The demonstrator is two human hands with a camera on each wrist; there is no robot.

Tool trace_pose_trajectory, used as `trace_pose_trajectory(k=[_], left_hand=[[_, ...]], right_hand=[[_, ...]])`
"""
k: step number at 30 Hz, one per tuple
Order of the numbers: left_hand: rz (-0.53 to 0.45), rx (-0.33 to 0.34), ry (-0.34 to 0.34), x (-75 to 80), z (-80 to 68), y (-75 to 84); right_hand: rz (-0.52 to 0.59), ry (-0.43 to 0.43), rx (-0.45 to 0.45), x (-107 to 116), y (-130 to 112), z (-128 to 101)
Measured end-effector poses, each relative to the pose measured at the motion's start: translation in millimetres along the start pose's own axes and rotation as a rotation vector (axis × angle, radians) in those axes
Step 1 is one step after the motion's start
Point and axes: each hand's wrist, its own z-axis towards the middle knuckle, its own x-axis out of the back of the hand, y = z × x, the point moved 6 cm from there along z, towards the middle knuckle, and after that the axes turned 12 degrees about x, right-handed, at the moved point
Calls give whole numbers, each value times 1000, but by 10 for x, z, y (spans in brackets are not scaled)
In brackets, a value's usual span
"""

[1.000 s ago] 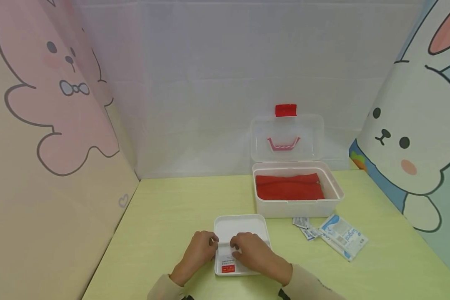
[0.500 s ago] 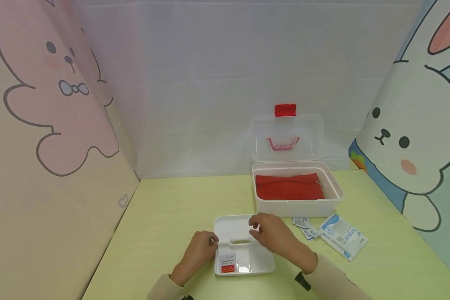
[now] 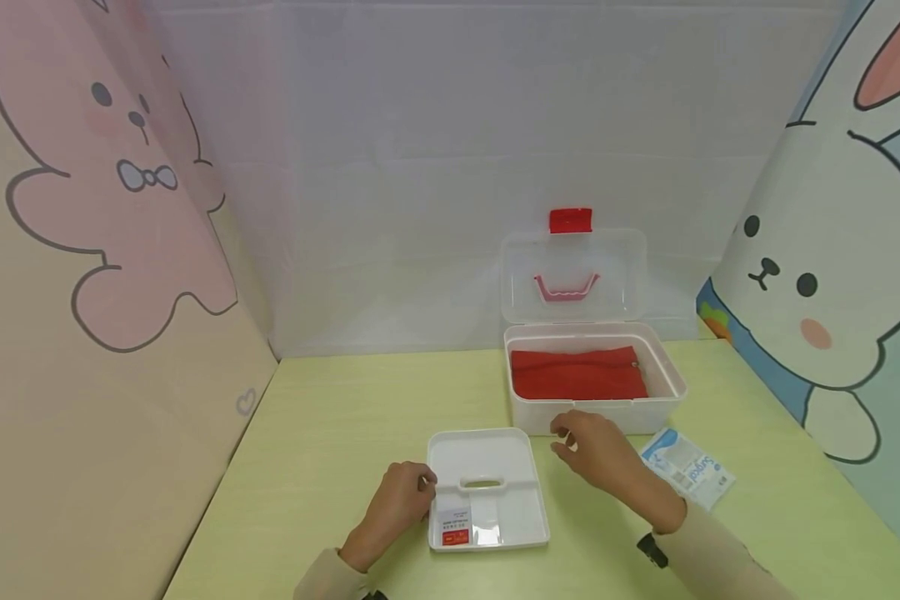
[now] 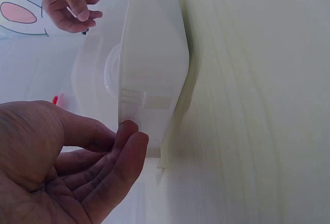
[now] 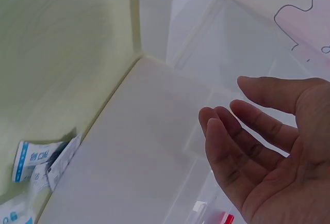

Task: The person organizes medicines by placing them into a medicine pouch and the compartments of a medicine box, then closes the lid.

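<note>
The white tray sat on the green table with one small packet already in it. The left hand touched the tray's side with loose fingers, holding nothing. The right hand hung open and empty near the little packets (not yet picked up) beside the big box.

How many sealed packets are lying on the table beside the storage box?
At least 3: one large blue-and-white packet right of the right hand, and two or so small packets by the box wall in the right wrist view. The hand hides them from the head camera.
</note>
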Motion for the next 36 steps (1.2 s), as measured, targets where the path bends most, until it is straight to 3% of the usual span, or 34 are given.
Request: trace_pose_trajectory(k=[15, 20, 24, 36], left_hand=[[6, -25, -2, -9, 10, -4], [16, -38, 11, -13, 6, -1], [22, -36, 10, -14, 2, 0], [13, -32, -14, -6, -2, 7]], right_hand=[[-67, 5, -63, 16, 566, -335], [-58, -65, -136, -63, 669, -397], [-86, -100, -146, -145, 741, -421], [-106, -96, -167, -329, 904, -481]])
